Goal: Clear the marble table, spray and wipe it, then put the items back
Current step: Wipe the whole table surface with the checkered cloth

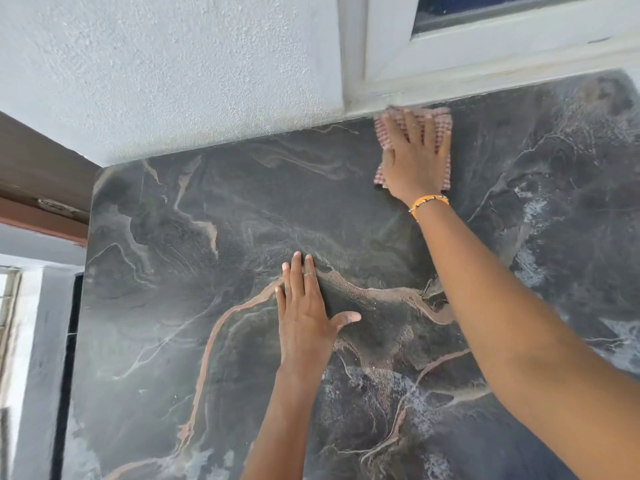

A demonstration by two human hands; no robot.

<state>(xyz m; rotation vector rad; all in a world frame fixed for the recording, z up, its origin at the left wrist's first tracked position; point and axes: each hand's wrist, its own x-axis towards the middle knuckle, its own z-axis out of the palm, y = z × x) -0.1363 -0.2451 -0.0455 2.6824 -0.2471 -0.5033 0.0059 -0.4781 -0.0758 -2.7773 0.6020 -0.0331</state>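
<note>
Two bare hands work a dark marble table point(207, 237) with nothing standing on it, so the clearing looks done and the wiping is under way; pale streaks near the right and front edges suggest patches not yet wiped, and the items have yet to go back. Reaching far across, the right hand point(414, 157) presses flat, fingers spread, on a checked cloth point(445, 133) at the table's back edge under the window frame point(485, 64). Mid-table, the left hand point(306, 306) lies open, palm down, gripping nothing.
</note>
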